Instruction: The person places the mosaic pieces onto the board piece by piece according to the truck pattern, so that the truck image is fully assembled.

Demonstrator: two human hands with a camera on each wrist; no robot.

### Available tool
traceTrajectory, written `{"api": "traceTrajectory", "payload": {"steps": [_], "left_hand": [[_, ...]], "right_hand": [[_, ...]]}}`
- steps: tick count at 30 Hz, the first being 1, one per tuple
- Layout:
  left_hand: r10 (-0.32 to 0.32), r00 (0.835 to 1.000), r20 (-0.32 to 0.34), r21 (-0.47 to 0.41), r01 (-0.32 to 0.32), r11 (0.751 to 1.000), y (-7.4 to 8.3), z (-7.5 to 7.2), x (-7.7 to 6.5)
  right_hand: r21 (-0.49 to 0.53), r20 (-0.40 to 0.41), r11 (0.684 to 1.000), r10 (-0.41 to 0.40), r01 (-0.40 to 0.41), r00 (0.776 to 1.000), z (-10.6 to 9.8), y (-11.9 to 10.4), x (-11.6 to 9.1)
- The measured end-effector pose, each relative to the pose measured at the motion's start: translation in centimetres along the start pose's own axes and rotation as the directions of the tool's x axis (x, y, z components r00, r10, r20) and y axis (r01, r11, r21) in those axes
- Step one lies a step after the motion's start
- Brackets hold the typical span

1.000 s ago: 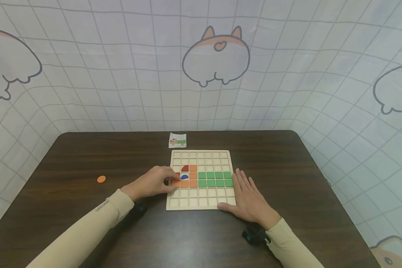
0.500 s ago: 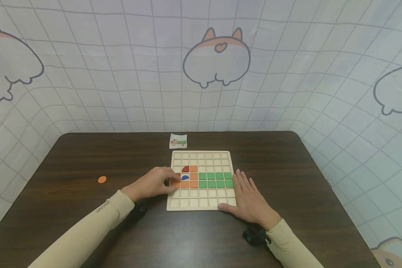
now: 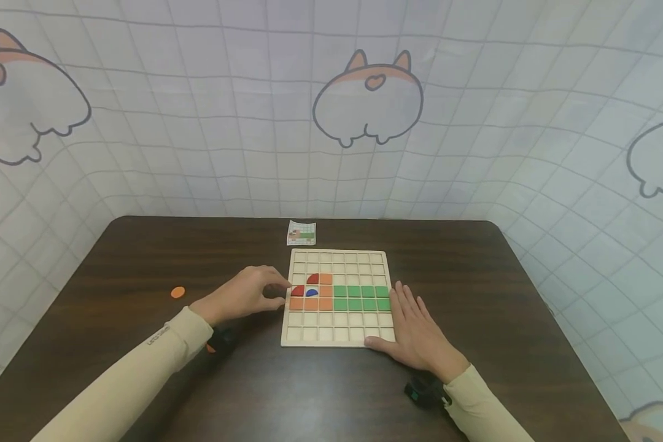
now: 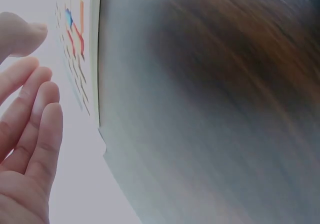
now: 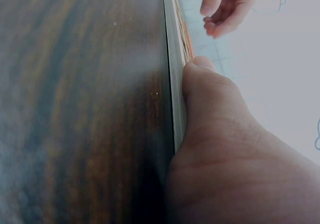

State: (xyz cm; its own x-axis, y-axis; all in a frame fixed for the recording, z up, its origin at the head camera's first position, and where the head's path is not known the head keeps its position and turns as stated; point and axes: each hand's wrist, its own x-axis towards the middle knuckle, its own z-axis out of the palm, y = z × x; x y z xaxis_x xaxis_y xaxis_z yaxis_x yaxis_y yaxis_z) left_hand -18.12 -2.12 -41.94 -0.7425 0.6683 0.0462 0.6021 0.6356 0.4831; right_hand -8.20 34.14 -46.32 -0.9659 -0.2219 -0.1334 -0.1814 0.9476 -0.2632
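A pale gridded board (image 3: 339, 334) lies mid-table, with a picture of flat pieces set in its cells. Two red quarter-round pieces (image 3: 313, 279) and a blue half-round piece (image 3: 312, 293) sit at its left. Orange squares (image 3: 326, 304) adjoin them, and two rows of green squares (image 3: 361, 298) run right. My left hand (image 3: 248, 291) hovers at the board's left edge, thumb and fingers apart; the left wrist view shows the fingers (image 4: 50, 129) holding nothing. My right hand (image 3: 417, 331) rests along the board's right edge, fingers straight, thumb (image 5: 210, 89) on the near right corner.
An orange disc (image 3: 178, 293) lies on the dark table (image 3: 331, 399), left of the board. Another orange piece (image 3: 210, 348) shows partly beneath the left wrist. Behind the board lies a small printed card (image 3: 301, 233). A patterned white curtain (image 3: 226, 110) encloses the table.
My left hand has drawn back leftward off the board, uncovering a red quarter-round piece and an orange square. The right hand keeps its place. The head view has shifted slightly.
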Motion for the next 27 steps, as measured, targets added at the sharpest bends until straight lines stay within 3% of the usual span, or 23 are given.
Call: {"api": "traceTrajectory", "payload": {"steps": [5,13,27], "left_hand": [[-0.038,0.999,0.006,0.019,0.038,0.999,-0.4,-1.1,-1.0],[-0.042,0.999,0.027,0.022,0.041,0.999,-1.3,-2.4,-3.4],[-0.079,0.995,0.067,0.01,0.079,0.997,-3.0,-2.8,-8.2]], "right_hand": [[-0.001,-0.012,1.0,-0.006,0.006,1.0,0.1,0.1,0.0],[0.002,-0.02,1.0,-0.011,0.011,1.0,0.1,0.1,0.0],[-0.019,-0.037,0.999,-0.028,0.027,0.999,0.1,0.0,0.0]]}}
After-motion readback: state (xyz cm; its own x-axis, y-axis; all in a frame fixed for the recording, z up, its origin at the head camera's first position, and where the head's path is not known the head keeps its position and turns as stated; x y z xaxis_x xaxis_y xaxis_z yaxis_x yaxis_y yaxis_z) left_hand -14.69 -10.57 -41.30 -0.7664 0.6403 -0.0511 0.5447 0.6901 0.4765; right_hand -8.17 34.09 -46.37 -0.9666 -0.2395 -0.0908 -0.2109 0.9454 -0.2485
